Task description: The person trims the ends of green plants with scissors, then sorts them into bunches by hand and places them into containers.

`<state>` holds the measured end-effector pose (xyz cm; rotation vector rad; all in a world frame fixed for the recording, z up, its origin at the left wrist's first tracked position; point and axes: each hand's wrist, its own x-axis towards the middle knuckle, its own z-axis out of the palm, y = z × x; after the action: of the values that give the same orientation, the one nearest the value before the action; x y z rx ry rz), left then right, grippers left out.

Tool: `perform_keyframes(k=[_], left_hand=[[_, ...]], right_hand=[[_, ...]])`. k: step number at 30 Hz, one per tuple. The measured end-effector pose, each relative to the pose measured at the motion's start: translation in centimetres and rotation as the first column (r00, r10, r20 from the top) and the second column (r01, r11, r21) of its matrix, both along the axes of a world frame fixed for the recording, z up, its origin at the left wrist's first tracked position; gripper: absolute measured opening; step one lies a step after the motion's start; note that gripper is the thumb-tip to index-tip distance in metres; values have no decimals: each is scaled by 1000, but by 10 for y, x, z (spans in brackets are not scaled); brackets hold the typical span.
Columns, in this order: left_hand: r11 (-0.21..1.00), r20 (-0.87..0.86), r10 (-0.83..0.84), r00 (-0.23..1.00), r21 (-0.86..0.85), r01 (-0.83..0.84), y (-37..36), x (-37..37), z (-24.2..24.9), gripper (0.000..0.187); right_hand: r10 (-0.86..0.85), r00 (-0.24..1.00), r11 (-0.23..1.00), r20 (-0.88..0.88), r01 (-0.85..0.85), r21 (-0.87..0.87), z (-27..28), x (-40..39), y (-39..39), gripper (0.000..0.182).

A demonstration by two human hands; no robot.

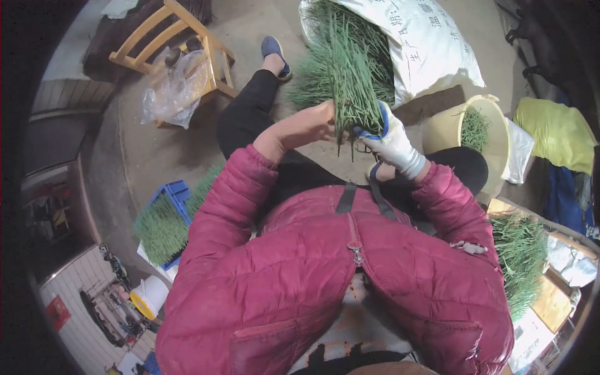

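My bare left hand (317,122) is closed around the lower part of a bunch of thin green stems (355,87), which point away from me. Close against the right side of the bunch is my right hand (399,145), in a white glove and closed on blue-handled scissors (382,122). The scissor blades are mostly hidden near the stem ends. Beyond the hands, a large heap of the same greenery (307,81) spills from a white woven sack (431,50) with printed characters.
A cream bucket (434,131) with green cuttings stands right of my knee. To the left are a wooden chair (219,65) holding a plastic bag (172,94), and a blue crate (178,194) by more greenery (161,231). Another green pile (517,262) lies at right.
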<state>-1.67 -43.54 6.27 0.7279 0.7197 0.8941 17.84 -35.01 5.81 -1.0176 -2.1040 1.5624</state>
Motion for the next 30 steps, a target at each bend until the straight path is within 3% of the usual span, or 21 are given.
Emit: perform_keyframes(k=[1,2,4,5,8,11,13,15,17,20,23,25,29,30], left_hand=[[997,-112,55,992,-47,-60,4,6,8,36],[993,-167,78,983,-71,-91,6,11,12,37],[974,-623,221,751,104,-200,8,22,11,44],[965,-710,259,655,158,-211,7,27,8,46],[878,-505,380,775,-68,-474,-6,44,-15,31],[876,-386,395,834,-116,-468,-21,52,-25,49],[912,-486,359,797,-1,-411,-18,52,-28,23],[953,-619,271,737,62,-298,-13,45,-11,21],[987,-768,147,623,75,-141,-10,37,7,34],[989,-758,140,637,79,-123,-6,31,4,38],[993,-769,112,629,69,-92,-3,32,10,23],[977,-432,166,886,-49,-207,-3,34,11,50],[960,-185,198,963,-162,-229,-1,44,8,65],[956,-237,171,956,-196,-219,-3,43,9,53]], right_hand=[[-1,1000,1000,10,1,19,-1,-1,-1,62],[-3,1000,1000,16,2,26,-2,-1,-2,62],[-64,995,996,-74,59,-60,-5,-3,-3,57],[-80,992,994,-98,72,-80,-4,-5,-1,56],[-295,941,954,-167,279,-113,-1,-4,6,50],[-357,899,927,-252,309,-211,-8,0,13,40],[-279,922,956,-270,239,-171,-7,0,9,41],[-231,931,968,-282,192,-161,-1,-1,9,43],[-198,936,973,-291,152,-173,2,-1,7,46],[-103,950,994,-295,86,-68,-6,2,7,46],[-100,940,990,-325,61,-128,-2,0,4,48],[-132,944,987,-303,97,-127,-6,0,3,49],[-77,963,989,-259,42,-139,-9,1,3,54],[-29,973,993,-231,2,-115,-11,5,6,62]])
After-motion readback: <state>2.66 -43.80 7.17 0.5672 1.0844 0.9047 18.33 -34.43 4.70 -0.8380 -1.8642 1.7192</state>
